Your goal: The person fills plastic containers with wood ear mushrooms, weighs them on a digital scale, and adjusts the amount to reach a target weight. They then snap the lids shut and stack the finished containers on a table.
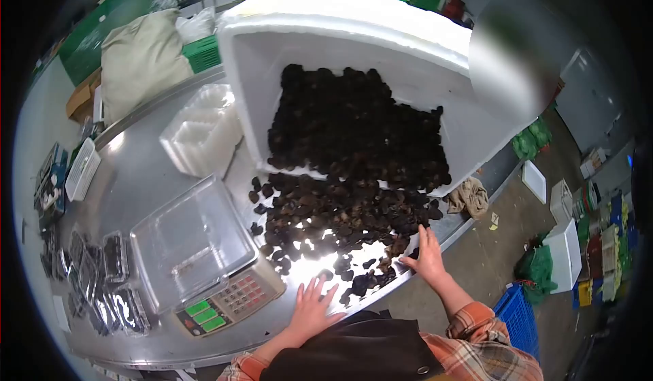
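Note:
A large white foam box (pixel 246 75) lies tipped toward me, and dark brown, mushroom-like pieces (pixel 354 129) fill its inside and spill onto the metal table (pixel 129 190). My left hand (pixel 315 307) rests on the table at the near edge of the spill, its fingers spread and nothing visible in them. At the right side of the pile, my right hand (pixel 428 258) has its fingers apart, with the fingertips beside the dark pieces. Left of the pile stands a digital scale (pixel 248 294) with a clear plastic tray (pixel 194 245) on its platform.
Stacked clear plastic containers (pixel 204 133) stand behind the scale. Several filled clear packs (pixel 115 255) lie at the left. A crumpled cloth (pixel 468 199) sits by the table's right edge. On the floor are a blue crate (pixel 517 320) and a white foam box (pixel 563 255).

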